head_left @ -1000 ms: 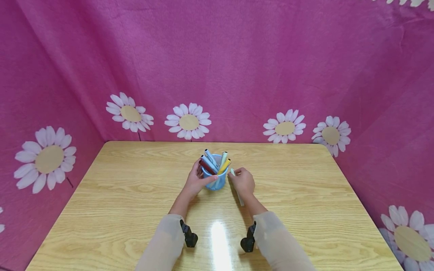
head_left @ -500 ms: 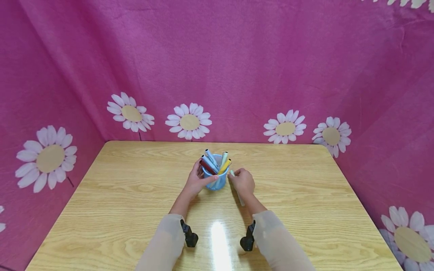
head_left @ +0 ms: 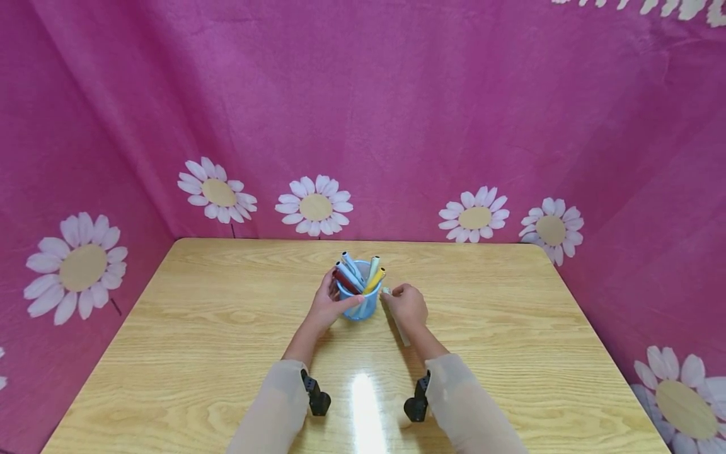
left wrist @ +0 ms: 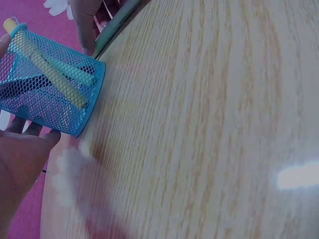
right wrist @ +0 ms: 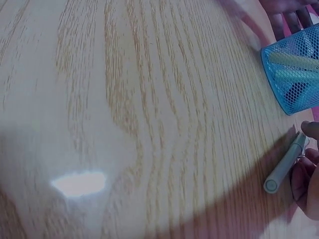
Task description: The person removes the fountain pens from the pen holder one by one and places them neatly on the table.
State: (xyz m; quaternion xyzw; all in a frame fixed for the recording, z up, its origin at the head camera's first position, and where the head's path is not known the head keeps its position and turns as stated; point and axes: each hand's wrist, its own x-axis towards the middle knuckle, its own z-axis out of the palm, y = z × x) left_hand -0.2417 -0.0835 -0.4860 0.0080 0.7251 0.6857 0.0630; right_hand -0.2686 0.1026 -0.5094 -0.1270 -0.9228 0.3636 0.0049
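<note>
My left hand (head_left: 331,306) curls round a blue mesh pen holder (head_left: 368,308), thumb across its near side and fingers behind it. Inside lean a dark red pen (head_left: 347,282), a yellow pen (head_left: 374,281), a pale green pen (head_left: 373,267) and light blue pens (head_left: 350,272). Just right of the holder, my right hand (head_left: 411,307) pinches another pale green pen (right wrist: 285,165) between thumb and fingers. Low along the tabletop, this pen points back toward me, its clip beside the fingers in the right wrist view. In the head view the hand covers its middle.
The wooden table (head_left: 227,353) reaches to a pink curtain (head_left: 386,113) with white daisies, which surrounds its back and sides. A bright light reflection (head_left: 367,410) shows on the surface between the forearms. Each wrist carries a small black camera (head_left: 319,398).
The top end of the pale green pen in my right hand appears slightly lower beside the fingers. Both hands and the pen holder stay nearly in place.
</note>
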